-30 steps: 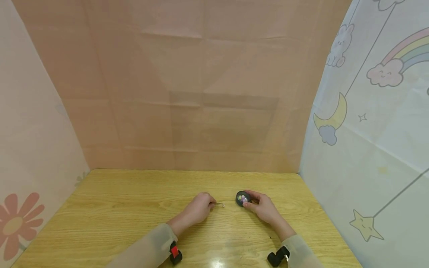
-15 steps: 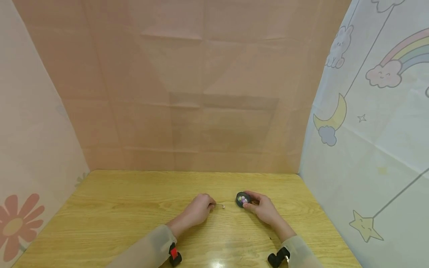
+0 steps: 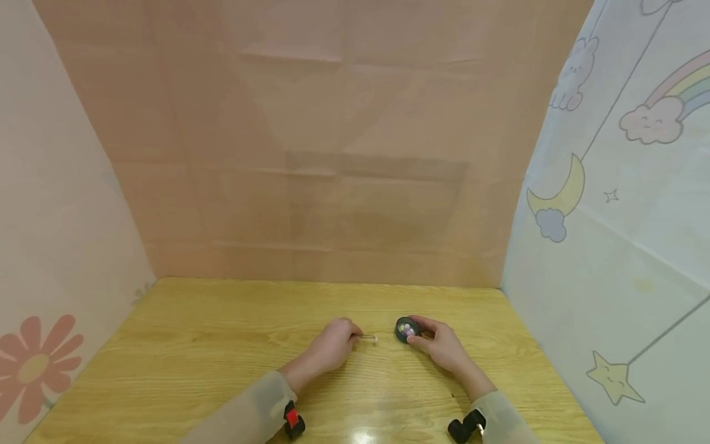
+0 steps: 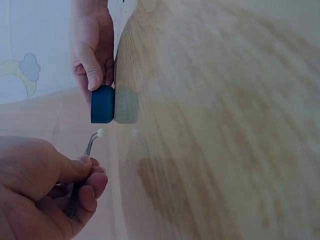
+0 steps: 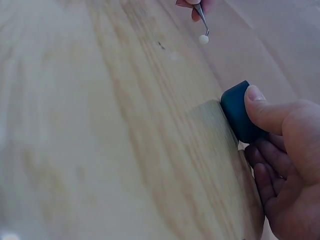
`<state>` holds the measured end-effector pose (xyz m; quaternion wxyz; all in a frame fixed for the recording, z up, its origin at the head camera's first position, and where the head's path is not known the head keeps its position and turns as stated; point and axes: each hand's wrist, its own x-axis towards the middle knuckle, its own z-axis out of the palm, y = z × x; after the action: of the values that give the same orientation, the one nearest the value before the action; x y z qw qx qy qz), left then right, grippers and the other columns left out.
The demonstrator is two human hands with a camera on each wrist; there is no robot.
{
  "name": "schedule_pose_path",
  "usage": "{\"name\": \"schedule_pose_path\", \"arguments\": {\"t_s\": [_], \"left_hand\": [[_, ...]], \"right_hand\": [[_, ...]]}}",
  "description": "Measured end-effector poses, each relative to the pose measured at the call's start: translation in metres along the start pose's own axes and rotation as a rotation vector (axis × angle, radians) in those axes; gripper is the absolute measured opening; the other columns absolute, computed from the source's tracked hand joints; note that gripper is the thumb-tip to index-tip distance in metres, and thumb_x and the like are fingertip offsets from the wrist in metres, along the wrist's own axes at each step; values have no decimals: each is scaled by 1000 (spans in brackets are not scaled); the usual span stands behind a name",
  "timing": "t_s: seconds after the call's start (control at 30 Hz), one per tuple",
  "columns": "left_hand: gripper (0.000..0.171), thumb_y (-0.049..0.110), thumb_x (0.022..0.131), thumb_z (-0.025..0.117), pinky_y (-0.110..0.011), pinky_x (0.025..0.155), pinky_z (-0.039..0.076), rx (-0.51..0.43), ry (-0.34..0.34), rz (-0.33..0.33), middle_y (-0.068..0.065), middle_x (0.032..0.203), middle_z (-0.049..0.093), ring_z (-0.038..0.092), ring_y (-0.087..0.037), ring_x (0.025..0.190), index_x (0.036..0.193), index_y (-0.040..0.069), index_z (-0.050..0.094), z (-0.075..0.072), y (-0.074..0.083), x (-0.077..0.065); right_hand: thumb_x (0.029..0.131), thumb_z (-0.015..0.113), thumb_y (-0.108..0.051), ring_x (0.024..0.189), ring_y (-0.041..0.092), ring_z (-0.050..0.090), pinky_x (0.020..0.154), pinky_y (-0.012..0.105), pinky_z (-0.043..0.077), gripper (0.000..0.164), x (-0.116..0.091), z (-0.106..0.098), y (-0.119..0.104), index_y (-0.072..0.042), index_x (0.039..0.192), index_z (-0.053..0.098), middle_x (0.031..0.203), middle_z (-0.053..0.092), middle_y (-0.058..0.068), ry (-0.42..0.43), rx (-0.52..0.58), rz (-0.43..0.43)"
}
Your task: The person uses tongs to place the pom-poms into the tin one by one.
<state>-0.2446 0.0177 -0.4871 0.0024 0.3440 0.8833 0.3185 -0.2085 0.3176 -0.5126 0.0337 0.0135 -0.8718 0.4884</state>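
Observation:
My left hand [image 3: 334, 343] pinches a pair of metal tweezers [image 4: 89, 146] with a bent tip. A small white ball [image 5: 203, 39] sits at the tweezer tips, just above the table. Across from it, my right hand [image 3: 440, 347] holds a small, round, dark teal container [image 4: 102, 107] between thumb and fingers. The container stands on the table, and in the head view several small coloured balls [image 3: 407, 330] show inside it. A short gap separates the white ball from the container. The right fingers behind the container are partly hidden in the head view.
The wooden table [image 3: 222, 345] reaches back to an orange-brown cloth wall [image 3: 310, 216]. Printed cloth hangs on both sides. A tiny dark speck [image 3: 452, 395] lies near the right forearm. Black wrist cameras [image 3: 294, 425] are strapped on both wrists.
The head view has shifted slightly, so everything appears a little further right. Both hands keep their holds, and the gap between ball and container looks about the same.

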Motion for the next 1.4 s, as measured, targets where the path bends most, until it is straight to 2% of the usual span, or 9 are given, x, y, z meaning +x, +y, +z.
{"name": "schedule_pose_path", "arguments": {"t_s": [0.2,0.47,0.7,0.87,1.13,1.4], "left_hand": [[16,2,105,68,-28,76,60,-31,1,3,-10,107,78,74,-19,96,111,0,82,-1,-5,-3],[16,0,103,69,-32,81,62,-32,16,1,-11,110,78,75,-23,101,113,0,81,-3,-8,-6],[15,-2,102,69,-30,78,61,-25,31,21,-11,107,79,74,-20,94,111,-2,81,-6,-4,-4],[14,-1,102,70,-33,80,61,-9,40,31,-10,105,78,74,-23,97,109,0,82,-6,-1,-2],[15,-1,102,70,-31,82,61,-24,28,41,-9,105,77,74,-24,100,110,0,82,-6,7,4],[16,-2,103,68,-32,82,62,-40,47,31,-11,108,77,74,-27,101,114,-1,81,-9,8,7]], "right_hand": [[96,84,-25,123,27,67,102,43,53,58,-1,3,0,-10,148,65,137,69,11,2,-6,-8],[97,83,-25,124,27,67,104,46,52,55,4,13,-1,-11,147,66,136,70,9,-14,1,-35],[97,83,-22,124,28,67,104,46,53,54,-1,11,0,-10,147,66,136,70,10,-2,11,-22],[97,83,-23,124,28,66,103,45,53,55,-5,10,0,-11,148,66,137,70,10,3,27,-6],[97,83,-22,126,28,65,103,43,53,57,-4,7,-1,-9,150,63,138,69,11,21,-24,-3],[97,83,-24,123,26,66,102,42,53,57,-1,4,-2,-11,149,64,137,70,9,37,-49,-1]]}}
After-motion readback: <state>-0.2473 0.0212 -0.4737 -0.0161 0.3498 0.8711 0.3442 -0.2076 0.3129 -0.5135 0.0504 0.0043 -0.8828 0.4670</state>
